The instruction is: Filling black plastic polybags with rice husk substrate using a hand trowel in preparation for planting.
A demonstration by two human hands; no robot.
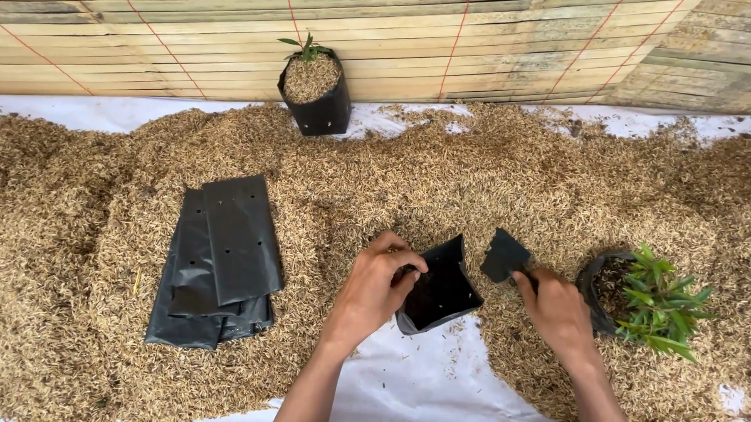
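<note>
My left hand [373, 290] grips the rim of an open black plastic grow bag [441, 290] that lies tilted on the husk, its mouth toward me. My right hand [555, 309] holds a small black flat scoop-like piece [505, 255] just right of the bag. A black bag with a green seedling [651, 300] stands right beside my right hand. Rice husk [476, 181] covers the white sheet [411, 387] all around.
A stack of flat empty black grow bags [220, 260] with punched holes lies to the left. A filled black bag with a small seedling [313, 88] stands at the back against a bamboo slat wall [481, 40].
</note>
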